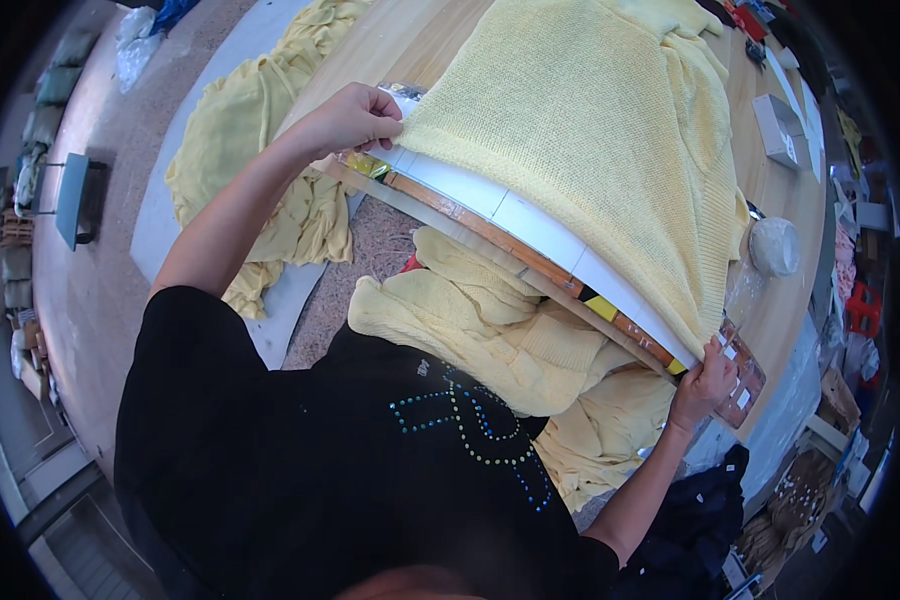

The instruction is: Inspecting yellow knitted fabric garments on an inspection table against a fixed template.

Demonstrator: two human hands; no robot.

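Note:
A pale yellow knitted sweater (570,110) lies spread over a white board (530,225) on the table, its ribbed hem toward me. My left hand (355,122) pinches the hem's left corner between thumb and fingers. At the opposite corner, my right hand (708,385) grips the hem's right end with closed fingers. Between the two hands the hem runs in a nearly straight line, with a strip of the white board showing along it. The sweater's upper part reaches beyond the top of the view.
More yellow knitwear (480,320) is heaped on my lap, and another pile (235,140) lies to the left. On the wooden table (770,240), at the right, sit a white open box (782,130) and a round plastic-wrapped roll (774,247). A small blue stool (71,200) stands far left.

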